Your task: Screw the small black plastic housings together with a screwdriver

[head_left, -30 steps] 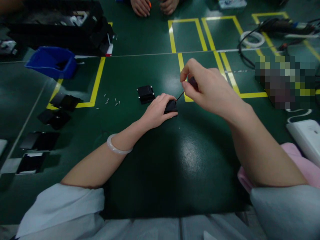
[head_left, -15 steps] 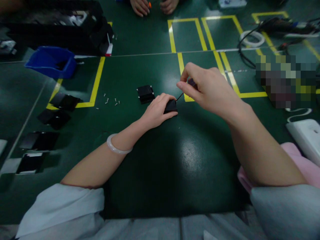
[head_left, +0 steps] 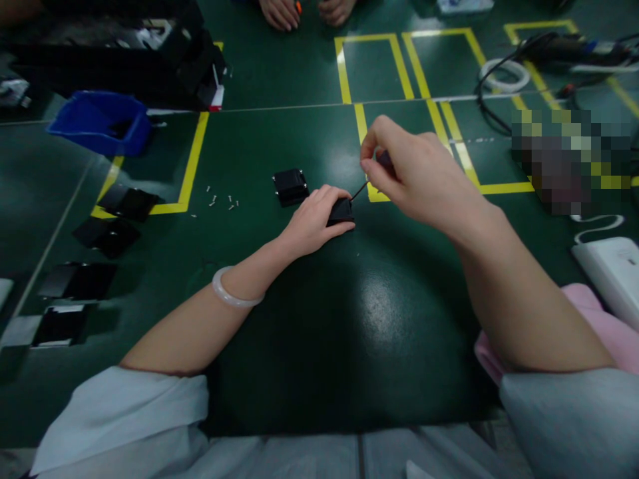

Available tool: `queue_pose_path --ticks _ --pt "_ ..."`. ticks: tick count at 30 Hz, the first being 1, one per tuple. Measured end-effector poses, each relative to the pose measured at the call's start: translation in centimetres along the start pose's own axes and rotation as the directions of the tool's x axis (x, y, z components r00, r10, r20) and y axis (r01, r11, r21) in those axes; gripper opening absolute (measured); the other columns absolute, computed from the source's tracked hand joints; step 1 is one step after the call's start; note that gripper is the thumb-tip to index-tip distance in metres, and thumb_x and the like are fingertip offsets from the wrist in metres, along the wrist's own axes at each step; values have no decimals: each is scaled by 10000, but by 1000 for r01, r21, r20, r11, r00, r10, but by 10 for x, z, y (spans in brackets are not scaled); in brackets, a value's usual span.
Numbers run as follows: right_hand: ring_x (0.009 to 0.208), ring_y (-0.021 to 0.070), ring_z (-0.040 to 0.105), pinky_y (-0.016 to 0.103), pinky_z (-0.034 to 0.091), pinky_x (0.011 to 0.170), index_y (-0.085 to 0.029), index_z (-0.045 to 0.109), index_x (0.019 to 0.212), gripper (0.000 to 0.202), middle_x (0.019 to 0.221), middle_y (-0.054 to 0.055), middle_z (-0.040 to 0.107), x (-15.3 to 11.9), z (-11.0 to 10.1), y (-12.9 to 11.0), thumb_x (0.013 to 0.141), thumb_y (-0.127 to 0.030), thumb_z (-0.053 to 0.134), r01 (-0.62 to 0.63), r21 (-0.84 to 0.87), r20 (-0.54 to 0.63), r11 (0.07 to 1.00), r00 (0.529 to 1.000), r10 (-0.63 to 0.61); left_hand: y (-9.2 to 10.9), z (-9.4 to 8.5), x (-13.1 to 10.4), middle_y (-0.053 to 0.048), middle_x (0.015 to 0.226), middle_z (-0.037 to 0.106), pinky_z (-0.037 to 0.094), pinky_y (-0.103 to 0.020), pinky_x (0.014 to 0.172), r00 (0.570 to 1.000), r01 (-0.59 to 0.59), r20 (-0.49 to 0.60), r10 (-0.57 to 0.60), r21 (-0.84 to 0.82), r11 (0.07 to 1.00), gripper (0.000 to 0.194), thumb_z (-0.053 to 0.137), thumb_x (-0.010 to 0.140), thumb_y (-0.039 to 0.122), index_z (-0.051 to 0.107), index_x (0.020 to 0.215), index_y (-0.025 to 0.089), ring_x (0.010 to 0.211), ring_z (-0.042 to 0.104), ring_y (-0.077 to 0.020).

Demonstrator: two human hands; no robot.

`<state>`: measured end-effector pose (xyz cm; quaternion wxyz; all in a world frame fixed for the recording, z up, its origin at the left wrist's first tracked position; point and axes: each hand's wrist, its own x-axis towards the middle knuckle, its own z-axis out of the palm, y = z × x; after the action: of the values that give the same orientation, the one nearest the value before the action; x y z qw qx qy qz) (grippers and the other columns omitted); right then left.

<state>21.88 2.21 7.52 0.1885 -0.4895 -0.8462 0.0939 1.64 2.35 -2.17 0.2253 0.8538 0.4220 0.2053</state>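
Left hand (head_left: 314, 216) pinches black housing (head_left: 341, 211) by opposite edges, best hold; likely light, stiff, slick. My right hand (head_left: 419, 169) pinches screwdriver (head_left: 359, 191).

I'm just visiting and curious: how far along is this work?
One black block with bright corner fittings looks done. The left hand steadies another black piece while the right hand holds a thin driver to it. Loose screws and more black parts lie to the left, perhaps remaining; whether those parts are finished isn't clear.
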Motion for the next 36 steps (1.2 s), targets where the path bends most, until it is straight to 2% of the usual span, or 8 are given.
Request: queue_pose_path --ticks 3,8,13,19,25,31,36 --pt "795 261 652 371 417 715 -239 543 1163 228 898 72 693 0 -1 -2 964 -285 442 -8 -12 2 1000 1000 8 0 0 0 -114 1216 597 453 -432 1032 1000 11 6 -11 -1 1000 393 670 906 349 544 1233 173 1144 570 -284" --pt "815 262 648 366 431 712 -246 573 1085 206 879 69 691 -1 -1 -4 986 -380 453 -1 -47 8 999 1000 1 -1 1 0 -113 1213 597 454 -431 1021 1000 4 -1 -4 3 1000 406 672 902 372 544 1233 173 1135 568 -285" --pt "802 259 651 373 428 724 -251 553 1154 212 888 65 695 -2 -2 -5 972 -303 458 -8 -20 12 1000 1000 8 -1 1 0 -117 1207 598 454 -423 1017 1000 4 0 -4 3 1000 403 676 902 358 549 1232 163 1131 570 -281" --pt "834 261 656 358 432 716 -238 583 1102 216 882 71 688 -1 -1 -5 994 -381 462 -3 -43 25 999 1000 4 -1 1 0 -110 1208 595 450 -421 1023 1000 7 -7 -7 9 1000 398 669 904 369 542 1230 180 1135 568 -278" --pt "774 234 640 352 409 708 -230 562 1175 252 896 54 697 -1 -1 -4 946 -248 460 11 -25 8 1000 1000 -11 1 -1 0 -114 1199 596 450 -428 1011 1000 16 7 -16 5 1000 389 666 902 359 546 1223 175 1125 566 -284" --pt "816 242 646 340 407 695 -242 577 1081 225 907 65 688 -1 0 -1 1005 -400 437 9 -12 14 1000 1000 -9 1 0 0 -115 1204 596 451 -430 1020 1000 11 5 -11 5 1000 401 671 899 366 547 1227 172 1132 566 -287" --pt "775 235 631 348 396 699 -239 562 1150 217 897 62 689 -2 -1 -3 981 -293 438 3 4 10 1000 1000 -3 0 0 0 -116 1203 595 453 -428 1017 1000 9 5 -9 1 1000 396 665 905 365 546 1228 170 1129 566 -285"
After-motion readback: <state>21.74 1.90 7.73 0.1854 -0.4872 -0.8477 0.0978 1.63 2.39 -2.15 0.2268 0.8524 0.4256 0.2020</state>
